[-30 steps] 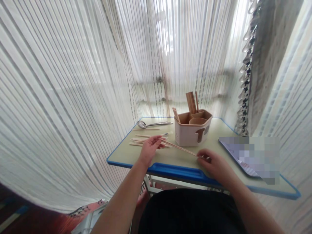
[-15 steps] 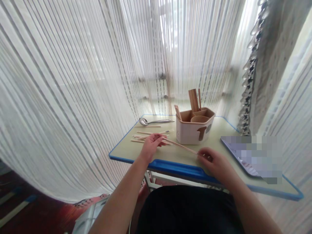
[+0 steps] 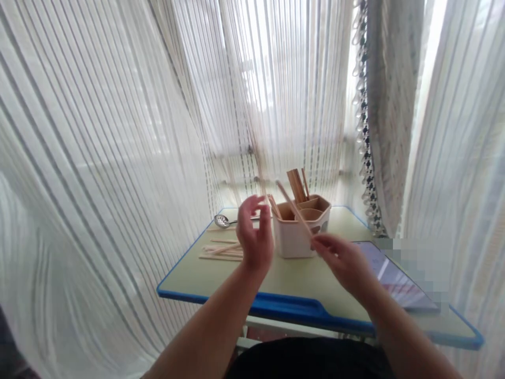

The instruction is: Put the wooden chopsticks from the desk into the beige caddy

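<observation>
1. Head view, the change: half a second ago one light wooden stick, or a pair, spanned both hands; now the light wooden stick is held by the right hand alone, its far end free and pointing up and to the left, in front of the caddy.
2. The right hand's fingers are closed on the stick's near end. The left hand has risen away from it, fingers bent with a narrow gap; I cannot tell whether something thin is between them.
3. The camera has turned somewhat. The loose pale sticks and slotted skimmer remain on the left of the table.
4. The surface: a pale yellow-green table edged in blue, with a blue trough along the near side. In the caddy stand brown sticks and, at its left, paler sticks. A flat panel lies to the right, partly pixelated.
5. The room: striped sheer curtains surround the table, daylight behind; a grey drape hangs at right.
6. Markings: the caddy's brown mark is partly covered; earlier it resembled a "T".
</observation>
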Motion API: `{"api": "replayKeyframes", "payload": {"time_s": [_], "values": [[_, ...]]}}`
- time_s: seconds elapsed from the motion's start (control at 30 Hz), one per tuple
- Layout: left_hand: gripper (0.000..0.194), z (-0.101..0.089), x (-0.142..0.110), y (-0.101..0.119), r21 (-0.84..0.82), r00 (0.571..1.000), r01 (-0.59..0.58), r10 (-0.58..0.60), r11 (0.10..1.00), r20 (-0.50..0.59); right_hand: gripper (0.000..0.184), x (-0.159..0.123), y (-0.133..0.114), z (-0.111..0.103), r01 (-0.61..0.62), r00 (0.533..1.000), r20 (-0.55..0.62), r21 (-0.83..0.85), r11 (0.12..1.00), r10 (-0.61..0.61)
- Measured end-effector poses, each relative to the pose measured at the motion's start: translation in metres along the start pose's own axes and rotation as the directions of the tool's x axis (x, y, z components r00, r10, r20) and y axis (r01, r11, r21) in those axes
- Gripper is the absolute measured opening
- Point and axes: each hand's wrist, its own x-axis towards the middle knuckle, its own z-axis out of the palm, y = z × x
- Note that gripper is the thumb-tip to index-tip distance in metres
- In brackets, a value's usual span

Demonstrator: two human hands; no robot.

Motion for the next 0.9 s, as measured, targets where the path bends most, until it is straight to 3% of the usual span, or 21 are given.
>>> {"api": "replayKeyframes", "payload": {"time_s": [0.07, 0.1, 0.17, 0.2, 0.23, 0.27, 0.33, 0.37, 0.43, 0.5, 0.57, 0.67, 0.8, 0.9], "values": [[0.052, 0.014, -0.004, -0.014, 0.204, 0.957, -0.246, 0.272, 0.947, -0.106, 0.027, 0.030, -0.009, -0.008, 0.017, 0.985, -0.169, 0.017, 1.000, -0.013], [0.060, 0.017, -0.008, -0.026, 0.289, 0.926, -0.341, 0.373, 0.894, -0.060, 0.027, 0.045, -0.012, -0.011, 0.024, 0.963, -0.270, 0.015, 1.000, -0.020], [0.079, 0.019, -0.018, -0.054, 0.370, 0.844, -0.533, 0.510, 0.761, 0.167, 0.028, 0.071, -0.015, -0.011, 0.042, 0.923, -0.385, 0.056, 0.998, -0.017], [0.087, 0.018, -0.023, -0.067, 0.373, 0.783, -0.621, 0.566, 0.689, 0.258, 0.028, 0.080, -0.014, -0.010, 0.063, 0.901, -0.434, 0.073, 0.995, -0.026], [0.089, 0.016, -0.027, -0.080, 0.365, 0.720, -0.694, 0.609, 0.621, 0.334, 0.027, 0.088, -0.011, -0.007, 0.091, 0.874, -0.483, 0.065, 0.994, -0.049], [0.090, 0.013, -0.030, -0.090, 0.356, 0.683, -0.731, 0.626, 0.583, 0.378, 0.026, 0.093, -0.007, -0.003, 0.121, 0.845, -0.528, 0.038, 0.992, -0.083], [0.095, 0.008, -0.033, -0.104, 0.382, 0.722, -0.692, 0.590, 0.612, 0.363, 0.024, 0.096, 0.002, 0.005, 0.162, 0.780, -0.601, -0.070, 0.984, -0.171], [0.097, 0.007, -0.033, -0.107, 0.398, 0.770, -0.638, 0.544, 0.660, 0.334, 0.023, 0.094, 0.007, 0.009, 0.165, 0.758, -0.619, -0.125, 0.978, -0.207], [0.100, 0.006, -0.033, -0.111, 0.398, 0.877, -0.477, 0.394, 0.783, 0.275, 0.023, 0.089, 0.015, 0.015, 0.154, 0.752, -0.612, -0.197, 0.968, -0.244], [0.099, 0.008, -0.032, -0.114, 0.327, 0.939, -0.295, 0.210, 0.898, 0.271, 0.025, 0.083, 0.019, 0.019, 0.145, 0.786, -0.567, -0.219, 0.965, -0.247], [0.091, 0.010, -0.032, -0.117, 0.222, 0.941, -0.129, 0.049, 0.967, 0.334, 0.027, 0.079, 0.020, 0.023, 0.133, 0.828, -0.511, -0.220, 0.966, -0.230], [0.071, 0.010, -0.034, -0.119, 0.138, 0.897, -0.003, -0.058, 0.990, 0.437, 0.027, 0.076, 0.019, 0.026, 0.098, 0.880, -0.434, -0.230, 0.968, -0.192], [0.061, 0.008, -0.034, -0.118, 0.139, 0.885, -0.015, -0.052, 0.990, 0.462, 0.023, 0.076, 0.019, 0.026, 0.090, 0.940, -0.294, -0.270, 0.959, -0.171], [0.058, 0.008, -0.031, -0.117, 0.147, 0.885, -0.056, -0.019, 0.987, 0.465, 0.021, 0.076, 0.020, 0.026, 0.105, 0.952, -0.245, -0.296, 0.949, -0.182]]}}
